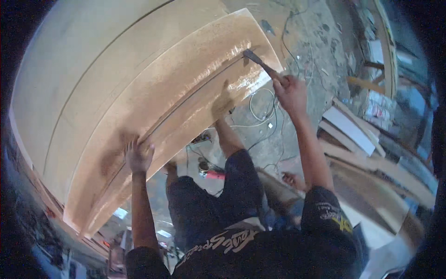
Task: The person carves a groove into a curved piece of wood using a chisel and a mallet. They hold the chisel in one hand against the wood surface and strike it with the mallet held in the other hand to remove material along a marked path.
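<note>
A big tan wooden board point(139, 79) fills the upper left, and its lower strip shines wet. My left hand point(138, 156) presses flat with spread fingers on the board's lower edge. My right hand point(290, 90) grips the handle of a brush point(254, 58), whose dark head touches the board's wet right end. Between my arms a co-worker in a dark shirt point(232, 186) reaches up, with one hand point(223, 104) flat against the board's underside edge.
A rough concrete floor point(316, 42) with looping white and black cables point(260, 111) lies beyond the board. Wooden planks and white offcuts point(353, 130) are piled at the right. A small red-handled tool point(214, 175) lies on the floor near the co-worker.
</note>
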### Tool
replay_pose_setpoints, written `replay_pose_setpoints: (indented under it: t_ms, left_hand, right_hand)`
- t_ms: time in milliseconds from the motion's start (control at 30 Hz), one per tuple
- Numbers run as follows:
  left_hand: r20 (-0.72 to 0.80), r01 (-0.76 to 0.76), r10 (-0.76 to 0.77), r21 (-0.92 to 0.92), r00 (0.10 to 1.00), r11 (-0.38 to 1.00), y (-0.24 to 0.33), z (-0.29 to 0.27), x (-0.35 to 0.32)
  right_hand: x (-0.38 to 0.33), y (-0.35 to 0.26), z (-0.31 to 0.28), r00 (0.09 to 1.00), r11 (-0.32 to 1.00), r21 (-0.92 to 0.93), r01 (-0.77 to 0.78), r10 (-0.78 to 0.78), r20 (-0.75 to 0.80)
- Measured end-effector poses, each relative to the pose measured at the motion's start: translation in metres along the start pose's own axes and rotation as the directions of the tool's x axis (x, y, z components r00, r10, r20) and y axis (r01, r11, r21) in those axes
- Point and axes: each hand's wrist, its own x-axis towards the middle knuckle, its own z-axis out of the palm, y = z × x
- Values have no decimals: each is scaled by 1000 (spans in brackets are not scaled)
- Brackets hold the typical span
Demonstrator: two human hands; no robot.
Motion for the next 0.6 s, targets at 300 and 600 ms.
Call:
replay_pose_setpoints:
  t_ms: [300, 600]
  left_hand:
    - [-42, 401, -423, -247, 905, 882, 130, 76, 87]
    - [31, 366, -364, -62, 931, 929, 134, 74, 101]
  right_hand:
    - [38, -12, -27, 990, 997, 44, 60, -65, 126]
    - [48, -14, -49, 965, 995, 22, 96, -98, 243]
